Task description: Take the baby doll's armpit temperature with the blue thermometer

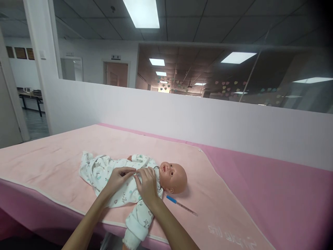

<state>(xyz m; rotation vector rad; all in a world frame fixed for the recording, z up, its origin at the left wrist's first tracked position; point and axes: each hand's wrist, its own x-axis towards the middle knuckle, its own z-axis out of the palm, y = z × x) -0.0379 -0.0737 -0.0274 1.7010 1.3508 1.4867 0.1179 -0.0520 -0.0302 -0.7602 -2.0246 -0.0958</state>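
Note:
A baby doll (174, 177) lies on its back, its bald head to the right. It wears a white printed baby gown (122, 196) with long sleeves. My left hand (120, 177) rests on the gown's front, thumb and fingers pinched at the cloth. Close beside it, my right hand (147, 181) has its fingers bent and closed on the gown near the chest. The fingertips of both hands nearly meet there; the exact bit of cloth between them is partly hidden. One sleeve (140, 218) hangs toward the table's near edge, under my right wrist.
A slim clear thermometer (186, 207) with a blue cap lies by the doll's head. Beneath everything is a peach mat (52, 159) over a pink table cover (281, 184). A white half-wall (182, 119) with glass above stands behind; a doorway (33, 118) opens at left.

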